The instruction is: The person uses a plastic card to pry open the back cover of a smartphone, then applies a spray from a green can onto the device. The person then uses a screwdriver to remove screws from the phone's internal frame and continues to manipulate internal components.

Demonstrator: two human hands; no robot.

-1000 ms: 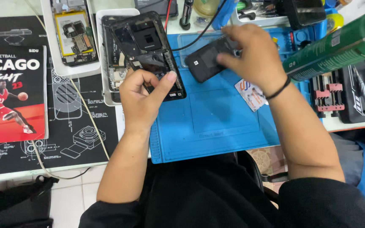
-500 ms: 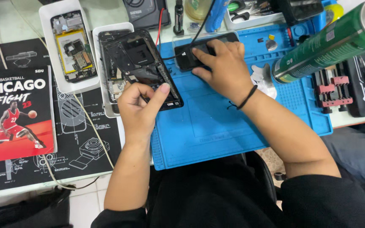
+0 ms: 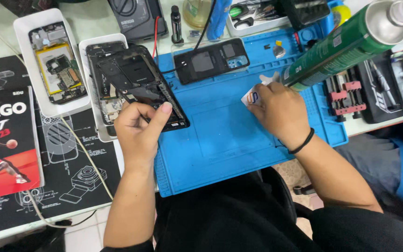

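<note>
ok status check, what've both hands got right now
Left hand grips opened black phone frame, tilted over blue mat. Right hand on small white card on the mat. Black back cover lies apart; green spray can close above right hand.

A phone-repair workbench: a blue silicone work mat (image 3: 220, 140) lies under both hands, and just beyond the left hand (image 3: 136, 128) white plastic trays (image 3: 24, 56) hold opened phones with bare circuit boards (image 3: 57, 65). Beyond the right hand (image 3: 278, 112) lie a black phone back cover (image 3: 211, 59) and a tilted green spray can (image 3: 341, 44), with black-and-red tool holders (image 3: 346, 95) to its right
</note>
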